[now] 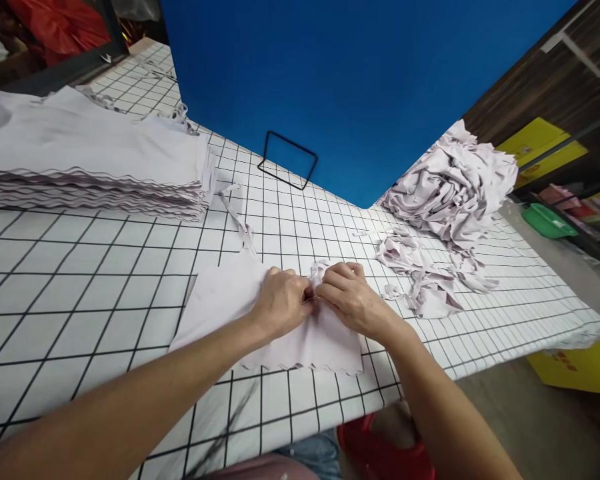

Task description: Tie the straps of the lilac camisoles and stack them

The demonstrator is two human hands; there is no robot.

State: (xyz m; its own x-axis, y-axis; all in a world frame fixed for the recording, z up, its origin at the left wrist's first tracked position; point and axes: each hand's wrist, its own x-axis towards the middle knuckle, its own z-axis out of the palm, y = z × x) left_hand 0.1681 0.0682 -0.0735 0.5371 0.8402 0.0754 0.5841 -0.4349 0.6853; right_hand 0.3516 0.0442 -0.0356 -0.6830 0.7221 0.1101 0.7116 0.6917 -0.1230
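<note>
A pale pinkish-white fabric piece (220, 293) with a wavy lower edge lies on the checked table in front of me. My left hand (285, 300) pinches the cloth near its middle. Close against it, my right hand (350, 293) grips the same piece with curled fingers. Some of the fabric bunches up between and behind the two hands. What exactly sits between the fingertips is partly hidden. A thin fabric strip (240, 217) trails on the table just beyond the piece.
A stack of similar cut fabric (95, 147) lies at the left. On the right is a heap of crumpled fabric (455, 180), with loose scraps (425, 280) nearer me. A big blue panel (330, 87) rises at the back, a thin black frame (287, 160) before it.
</note>
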